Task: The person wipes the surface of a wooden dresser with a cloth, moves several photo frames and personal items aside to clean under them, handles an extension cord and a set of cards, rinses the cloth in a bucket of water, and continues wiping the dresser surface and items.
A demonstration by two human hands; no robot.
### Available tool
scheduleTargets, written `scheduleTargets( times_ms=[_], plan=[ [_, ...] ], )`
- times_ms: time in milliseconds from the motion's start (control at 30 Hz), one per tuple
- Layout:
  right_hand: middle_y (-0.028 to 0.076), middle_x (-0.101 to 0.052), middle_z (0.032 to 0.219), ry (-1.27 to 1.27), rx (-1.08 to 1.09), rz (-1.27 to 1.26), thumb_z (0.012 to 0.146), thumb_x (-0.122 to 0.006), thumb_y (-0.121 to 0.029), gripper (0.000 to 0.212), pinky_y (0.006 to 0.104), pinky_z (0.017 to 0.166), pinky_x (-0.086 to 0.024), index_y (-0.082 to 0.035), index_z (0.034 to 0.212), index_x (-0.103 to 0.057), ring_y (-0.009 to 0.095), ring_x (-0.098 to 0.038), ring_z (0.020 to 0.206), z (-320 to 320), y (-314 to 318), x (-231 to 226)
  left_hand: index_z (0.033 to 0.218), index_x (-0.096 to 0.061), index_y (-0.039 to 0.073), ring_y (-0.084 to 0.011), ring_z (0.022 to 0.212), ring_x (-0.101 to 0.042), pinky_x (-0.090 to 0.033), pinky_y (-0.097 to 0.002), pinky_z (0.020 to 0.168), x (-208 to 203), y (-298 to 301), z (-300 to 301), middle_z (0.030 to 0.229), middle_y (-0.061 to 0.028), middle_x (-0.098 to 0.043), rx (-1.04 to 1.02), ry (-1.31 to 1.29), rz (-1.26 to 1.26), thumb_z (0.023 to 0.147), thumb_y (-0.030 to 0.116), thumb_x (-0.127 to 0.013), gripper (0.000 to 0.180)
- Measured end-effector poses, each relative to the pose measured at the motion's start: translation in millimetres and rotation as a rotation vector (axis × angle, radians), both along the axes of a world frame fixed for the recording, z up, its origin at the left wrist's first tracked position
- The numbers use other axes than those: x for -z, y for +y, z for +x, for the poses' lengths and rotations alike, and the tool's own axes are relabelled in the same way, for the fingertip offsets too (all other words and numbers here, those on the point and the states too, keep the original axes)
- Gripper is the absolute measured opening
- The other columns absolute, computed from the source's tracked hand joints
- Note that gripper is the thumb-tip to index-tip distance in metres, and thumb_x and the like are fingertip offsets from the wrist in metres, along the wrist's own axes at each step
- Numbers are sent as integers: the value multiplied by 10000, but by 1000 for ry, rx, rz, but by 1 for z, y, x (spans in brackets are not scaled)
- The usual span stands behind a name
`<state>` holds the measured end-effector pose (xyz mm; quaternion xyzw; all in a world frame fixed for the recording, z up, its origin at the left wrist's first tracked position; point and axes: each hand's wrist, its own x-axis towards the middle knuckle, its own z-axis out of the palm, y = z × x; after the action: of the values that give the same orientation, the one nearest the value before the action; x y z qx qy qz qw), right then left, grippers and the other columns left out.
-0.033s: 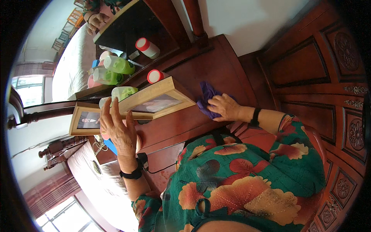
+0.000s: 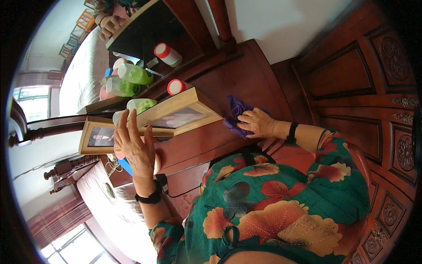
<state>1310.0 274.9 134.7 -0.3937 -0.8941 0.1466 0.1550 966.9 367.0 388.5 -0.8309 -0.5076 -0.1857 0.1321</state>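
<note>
My right hand [image 2: 259, 123] is closed over a crumpled purple cloth [image 2: 237, 112], pressed on the dark red wooden tabletop [image 2: 193, 143]. Just left of the cloth, a light wooden picture frame [image 2: 198, 103] stands tilted, a photo behind its glass. My left hand [image 2: 136, 149] is raised at this frame's left end, fingers stretched and spread, thumb overlapping the frame's edge; whether it bears any weight I cannot tell. A second wooden frame [image 2: 85, 136] with a photo stands farther left, partly hidden by that hand.
Behind the frames are a jar with a red-rimmed lid [image 2: 176, 87] and a green cup [image 2: 141, 104]. A mirror [image 2: 83, 66] at the back repeats them. Left are a pale cable [image 2: 115, 165] and a bed [image 2: 105, 198]; a carved wooden cabinet [image 2: 347, 75] stands right.
My right hand and the cloth have shifted very slightly. The left hand and both frames look the same.
</note>
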Motion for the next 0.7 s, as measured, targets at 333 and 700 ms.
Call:
scheduleTargets(
  times_ms=[333,700],
  plan=[
    [140,-518,1246,-155,1060,13,798,-712,-292,544,465,878,-423,-75,1273,-558,323,-476,1131,18,137,-7,1347,-494,64,-368,1129,-521,-388,-454,986,1,22,-3,1235,-180,-565,126,59,-282,862,169,-660,523],
    [131,-494,1292,-57,638,4,785,-730,-275,556,441,841,-408,-113,1290,-568,287,-469,1115,-40,74,-5,1240,-586,55,-334,1012,-554,-440,-401,887,4,34,-6,1112,-158,-597,224,-131,-355,759,75,-722,500]
  ],
)
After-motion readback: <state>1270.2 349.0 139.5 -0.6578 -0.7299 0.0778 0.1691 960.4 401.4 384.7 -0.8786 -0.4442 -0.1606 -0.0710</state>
